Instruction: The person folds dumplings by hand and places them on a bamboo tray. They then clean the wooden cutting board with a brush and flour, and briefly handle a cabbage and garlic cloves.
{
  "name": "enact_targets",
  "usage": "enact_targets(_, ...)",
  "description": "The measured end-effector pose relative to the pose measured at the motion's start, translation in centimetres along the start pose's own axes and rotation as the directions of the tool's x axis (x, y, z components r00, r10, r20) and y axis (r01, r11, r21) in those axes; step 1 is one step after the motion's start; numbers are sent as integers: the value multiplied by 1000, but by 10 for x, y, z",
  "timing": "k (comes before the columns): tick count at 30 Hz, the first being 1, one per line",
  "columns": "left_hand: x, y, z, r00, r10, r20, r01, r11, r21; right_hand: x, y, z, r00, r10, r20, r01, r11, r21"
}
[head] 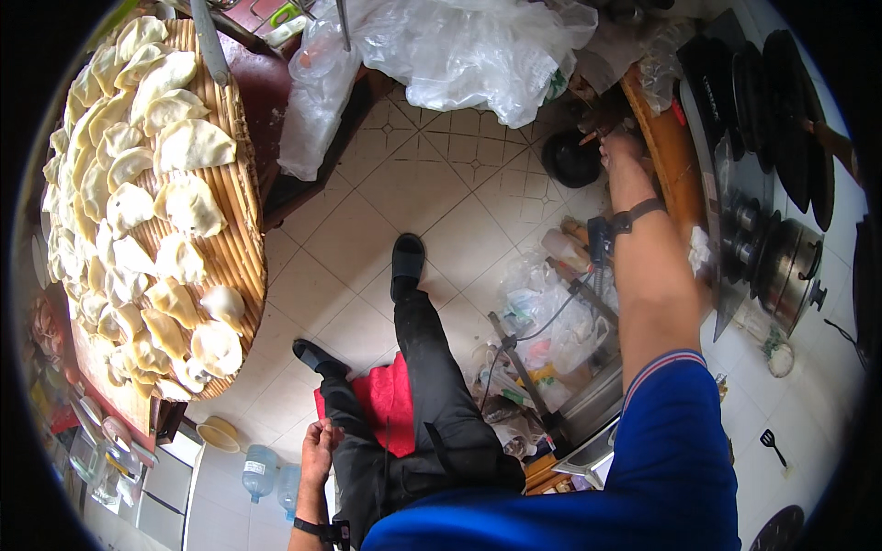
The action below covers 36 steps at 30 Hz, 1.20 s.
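My right hand (619, 149) reaches out to the far right, beside the edge of an orange-brown wooden cabinet (665, 169). A round black pan or bowl (572, 160) is just left of its fingers. Something thin and brown shows at the fingertips, but shadow hides whether the hand grips it. Near my left thigh hangs my left hand (320, 441), its fingers curled and nothing plainly visible in them. On the left, a round tray of woven stalks (238, 275) bears many uncooked dumplings (196, 144), well apart from both hands.
Clear plastic bags (475, 48) hang over a dark red table (258, 89). Bagged items (544, 310) lie by a metal frame below my right arm. A steel pot (785, 275) and black pans (785, 131) are at right. Water jugs (259, 472) stand at lower left.
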<state>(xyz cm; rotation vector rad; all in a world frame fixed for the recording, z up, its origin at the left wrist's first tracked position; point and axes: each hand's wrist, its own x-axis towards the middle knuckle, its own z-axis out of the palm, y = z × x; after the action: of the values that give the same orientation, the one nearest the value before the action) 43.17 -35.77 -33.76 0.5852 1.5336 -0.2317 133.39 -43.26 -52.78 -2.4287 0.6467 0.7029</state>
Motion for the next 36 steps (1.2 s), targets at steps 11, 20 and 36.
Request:
enact_targets(11,15,-2,-20,998,16,-67,-15,1000,25,71,7,4,996,-67,57,65,997,49)
enact_targets(20,9,19,-2,1000,26,-5,-26,1000,15,30,16,10,893,-350,284,306,7,-952)
enact_targets(36,6,16,-8,999,-18,-50,22,995,98,-65,11,16,986,150,73,-166,842,514)
